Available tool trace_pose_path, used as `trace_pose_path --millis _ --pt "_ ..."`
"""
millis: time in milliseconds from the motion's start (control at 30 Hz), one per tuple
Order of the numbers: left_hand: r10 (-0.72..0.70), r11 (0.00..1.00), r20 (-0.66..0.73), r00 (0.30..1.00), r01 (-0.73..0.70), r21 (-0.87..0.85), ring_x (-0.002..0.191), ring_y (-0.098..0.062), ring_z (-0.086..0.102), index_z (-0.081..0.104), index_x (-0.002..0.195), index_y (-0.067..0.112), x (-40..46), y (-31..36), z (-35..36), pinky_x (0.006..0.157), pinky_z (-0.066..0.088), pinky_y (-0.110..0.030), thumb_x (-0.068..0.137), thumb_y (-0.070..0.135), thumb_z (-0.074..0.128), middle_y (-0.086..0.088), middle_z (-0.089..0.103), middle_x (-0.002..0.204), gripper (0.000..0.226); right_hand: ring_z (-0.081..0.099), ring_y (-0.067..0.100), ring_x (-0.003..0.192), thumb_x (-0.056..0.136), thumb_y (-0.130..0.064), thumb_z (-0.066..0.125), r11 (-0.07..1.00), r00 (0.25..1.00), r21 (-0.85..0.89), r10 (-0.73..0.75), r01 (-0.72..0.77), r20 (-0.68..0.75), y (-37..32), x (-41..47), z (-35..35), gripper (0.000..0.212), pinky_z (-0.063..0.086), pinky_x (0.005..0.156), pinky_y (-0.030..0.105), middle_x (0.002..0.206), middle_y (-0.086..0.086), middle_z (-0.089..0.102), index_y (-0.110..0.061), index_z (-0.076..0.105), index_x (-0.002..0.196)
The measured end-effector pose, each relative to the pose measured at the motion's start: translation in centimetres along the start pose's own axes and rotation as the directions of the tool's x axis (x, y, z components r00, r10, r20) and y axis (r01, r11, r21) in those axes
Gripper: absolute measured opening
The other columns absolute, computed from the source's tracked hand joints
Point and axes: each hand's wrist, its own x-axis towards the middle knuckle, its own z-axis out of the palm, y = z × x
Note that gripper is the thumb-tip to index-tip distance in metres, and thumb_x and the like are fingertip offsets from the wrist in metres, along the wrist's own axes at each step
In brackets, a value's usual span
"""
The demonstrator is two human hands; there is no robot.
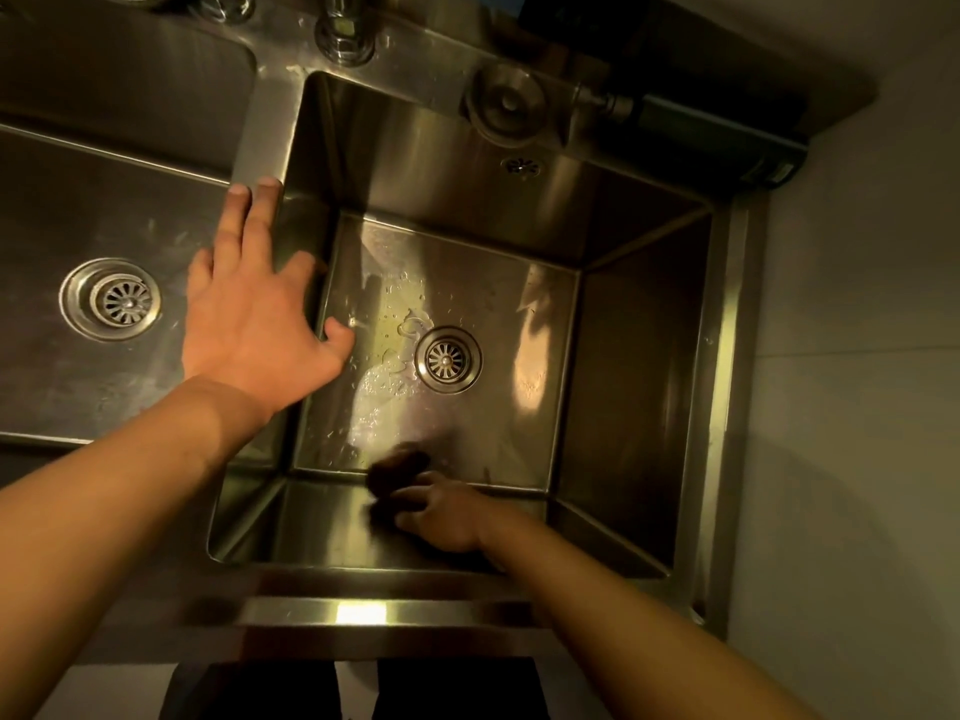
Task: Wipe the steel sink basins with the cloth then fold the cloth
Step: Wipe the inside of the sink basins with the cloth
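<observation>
A steel double sink fills the view. Deep in the right basin (pixel 639 366), my right hand (pixel 441 517) grips a dark bunched cloth (pixel 397 467) against the near wall, just where it meets the wet floor. The cloth is blurred. My left hand (pixel 254 314) lies flat with straight fingers on the steel divider (pixel 260 132) between the two basins, thumb hanging over the right basin's edge. The left basin (pixel 62 210) is shallower.
Each basin has a round drain strainer: the left drain (pixel 111 298), the right drain (pixel 448 359). Water drops lie around the right drain. A faucet base (pixel 345 39), a round plug (pixel 506 103) and a dark soap dispenser (pixel 727 132) sit on the back ledge. A white wall (pixel 857 356) stands at right.
</observation>
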Motion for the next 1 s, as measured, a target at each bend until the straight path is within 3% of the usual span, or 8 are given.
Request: trace_pose_path --millis 167,400,500,633,700,800,867,1000 --pt "0.002 1.0 -0.009 1.0 -0.002 0.002 0.159 -0.035 0.004 0.069 0.105 0.01 0.0 -0.1 0.0 0.114 0.032 -0.065 0.072 0.051 0.05 -0.015 0.01 0.171 0.056 0.057 0.03 0.118 0.102 -0.025 0.053 0.961 0.958 0.03 -0.278 0.276 0.072 -6.0 0.6 0.7 0.03 0.045 0.097 0.038 0.133 0.014 0.058 -0.019 0.059 0.131" --pt "-0.014 1.0 -0.003 1.0 0.014 0.019 0.16 -0.034 0.004 0.07 0.106 0.011 0.1 0.0 0.0 0.114 0.033 -0.064 0.07 0.047 0.057 -0.014 0.009 0.171 0.052 0.067 0.025 0.079 0.097 -0.018 0.059 0.961 0.968 0.13 -0.236 0.245 -0.086 -7.2 5.1 -4.5 0.007 0.051 0.068 0.031 0.089 0.01 0.069 -0.015 0.066 0.098" --pt "-0.004 1.0 0.008 1.0 0.004 0.023 0.16 -0.034 0.002 0.069 0.106 0.012 0.1 0.0 0.0 0.114 0.033 -0.064 0.072 0.047 0.059 -0.013 0.008 0.172 0.05 0.071 0.03 0.087 0.101 -0.016 0.057 0.929 0.953 0.283 -0.169 0.239 -0.252 -6.8 6.1 -9.0 0.017 0.058 0.071 0.039 0.1 0.016 0.072 -0.006 0.066 0.111" --pt "-0.007 1.0 0.014 1.0 0.007 0.025 0.16 -0.033 0.001 0.069 0.105 0.014 0.2 -0.2 0.0 0.115 0.033 -0.063 0.074 0.048 0.061 -0.012 0.007 0.172 0.047 0.068 0.025 0.087 0.1 -0.026 0.061 0.904 0.88 0.323 -0.11 0.282 -0.461 -5.7 9.3 -15.4 0.025 0.055 0.073 0.032 0.109 0.013 0.072 -0.013 0.068 0.12" --pt "-0.01 0.999 0.017 1.0 0.009 0.037 0.16 -0.032 0.0 0.069 0.105 0.016 0.2 -0.2 0.0 0.115 0.033 -0.062 0.076 0.049 0.059 -0.011 0.006 0.173 0.046 0.068 0.031 0.093 0.097 -0.034 0.065 0.865 0.868 0.428 -0.016 0.261 -0.496 -4.7 11.4 -18.0 0.03 0.059 0.083 0.044 0.117 0.017 0.069 -0.014 0.066 0.119" --pt "-0.015 0.999 0.024 1.0 0.014 0.04 0.16 -0.031 -0.002 0.069 0.104 0.017 0.2 -0.1 0.0 0.116 0.033 -0.061 0.076 0.049 0.059 -0.01 0.005 0.173 0.043 0.055 0.036 0.13 0.095 -0.035 0.061 0.973 0.713 0.229 0.138 0.033 -0.687 -2.2 13.7 -21.6 0.057 0.046 0.106 0.04 0.145 0.021 0.053 -0.003 0.05 0.142" --pt "-0.017 0.999 0.03 0.999 0.016 0.036 0.16 -0.031 -0.002 0.068 0.104 0.017 0.3 0.0 0.0 0.116 0.033 -0.061 0.076 0.048 0.059 -0.011 0.005 0.173 0.043 0.049 0.036 0.136 0.095 -0.032 0.056 0.981 0.636 0.185 0.183 -0.064 -0.75 -0.9 14.3 -22.7 0.062 0.042 0.11 0.039 0.15 0.021 0.047 -0.004 0.042 0.147" --pt "-0.027 0.999 0.024 0.999 0.026 0.043 0.16 -0.031 -0.001 0.069 0.105 0.017 0.3 0.0 0.0 0.115 0.034 -0.06 0.076 0.05 0.057 -0.011 0.006 0.173 0.045 0.04 0.04 0.139 0.088 -0.05 0.055 0.993 0.647 -0.11 -0.11 0.041 -0.755 -0.9 14.7 -20.7 0.076 0.041 0.11 0.051 0.155 0.018 0.038 -0.013 0.038 0.152"
